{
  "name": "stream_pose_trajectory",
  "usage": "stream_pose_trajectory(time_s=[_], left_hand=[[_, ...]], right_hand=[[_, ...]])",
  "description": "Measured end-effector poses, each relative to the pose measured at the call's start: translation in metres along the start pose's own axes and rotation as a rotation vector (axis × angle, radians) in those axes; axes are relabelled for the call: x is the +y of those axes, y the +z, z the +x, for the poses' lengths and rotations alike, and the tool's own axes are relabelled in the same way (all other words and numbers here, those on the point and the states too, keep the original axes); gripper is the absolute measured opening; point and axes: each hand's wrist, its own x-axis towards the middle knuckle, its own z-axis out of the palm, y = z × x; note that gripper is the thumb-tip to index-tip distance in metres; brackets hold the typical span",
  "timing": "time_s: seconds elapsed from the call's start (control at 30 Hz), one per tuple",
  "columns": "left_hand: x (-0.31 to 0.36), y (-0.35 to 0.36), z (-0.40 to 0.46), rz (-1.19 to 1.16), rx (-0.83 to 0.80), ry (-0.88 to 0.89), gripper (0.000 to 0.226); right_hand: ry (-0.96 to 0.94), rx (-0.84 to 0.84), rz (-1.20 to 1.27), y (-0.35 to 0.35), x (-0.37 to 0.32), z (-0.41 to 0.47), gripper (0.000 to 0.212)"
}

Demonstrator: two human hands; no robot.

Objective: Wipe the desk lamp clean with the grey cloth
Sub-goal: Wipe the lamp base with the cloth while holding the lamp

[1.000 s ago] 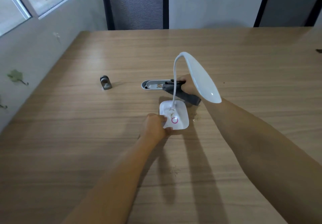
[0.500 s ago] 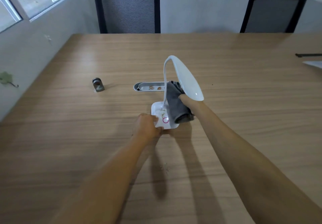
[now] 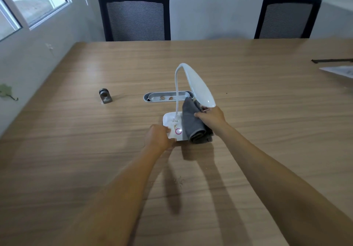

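Observation:
A white desk lamp (image 3: 199, 85) with a bent neck stands on the wooden table (image 3: 248, 112). Its square base (image 3: 171, 123) carries a pink ring button and some brown crumbs. My left hand (image 3: 158, 137) grips the base's near left corner. My right hand (image 3: 212, 116) holds a folded grey cloth (image 3: 193, 123), which hangs over the right side of the base, just under the lamp head.
A metal cable tray (image 3: 164, 96) set into the table lies behind the lamp. A small grey metal piece (image 3: 105, 96) stands to the left. Papers (image 3: 340, 70) and a dark strip lie at the far right. Two black chairs (image 3: 135, 18) stand behind the table.
My right hand brought the grey cloth from behind the lamp around to the front, down onto the right side of the base. My left hand kept its hold on the base.

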Motion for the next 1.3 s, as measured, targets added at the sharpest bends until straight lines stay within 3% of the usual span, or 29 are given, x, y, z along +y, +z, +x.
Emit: stream_pose_trajectory(time_s=[0.13, 0.23, 0.4, 0.47, 0.57, 0.63, 0.7, 0.8, 0.87, 1.0, 1.3], left_hand=[[0.003, -0.002, -0.002, 0.06, -0.002, 0.042, 0.059], [0.006, -0.004, -0.004, 0.116, -0.04, 0.094, 0.059], [0.01, -0.024, -0.014, 0.161, -0.017, 0.17, 0.061], [0.016, -0.04, -0.027, 0.06, -0.023, 0.213, 0.069], [0.022, -0.06, -0.042, -0.149, -0.151, 0.313, 0.103], [0.024, -0.064, -0.047, -0.156, -0.201, 0.391, 0.111], [0.026, -0.064, -0.046, -0.147, -0.229, 0.413, 0.099], [0.028, -0.062, -0.045, -0.143, -0.206, 0.368, 0.046], [0.026, -0.065, -0.045, -0.167, -0.195, 0.359, 0.024], [0.016, -0.071, -0.046, -0.202, -0.192, 0.345, 0.016], [0.001, -0.078, -0.048, -0.159, -0.193, 0.276, 0.022]], right_hand=[[-0.1, -0.057, -0.231, -0.003, 0.008, -0.009, 0.027], [-0.105, -0.039, -0.232, -0.021, 0.013, -0.01, 0.03], [-0.198, -0.211, -0.339, -0.053, 0.012, -0.02, 0.034], [-0.205, -0.265, -0.344, -0.058, 0.011, -0.028, 0.039], [-0.267, -0.339, -0.376, -0.056, 0.004, -0.044, 0.04], [-0.327, -0.37, -0.414, -0.052, -0.003, -0.055, 0.036], [-0.392, -0.387, -0.459, -0.047, -0.01, -0.063, 0.032], [-0.452, -0.41, -0.52, -0.043, -0.021, -0.072, 0.029], [-0.459, -0.419, -0.544, -0.043, -0.025, -0.075, 0.029], [-0.43, -0.449, -0.561, -0.049, -0.024, -0.079, 0.034], [-0.398, -0.472, -0.425, -0.052, -0.02, -0.08, 0.027]])
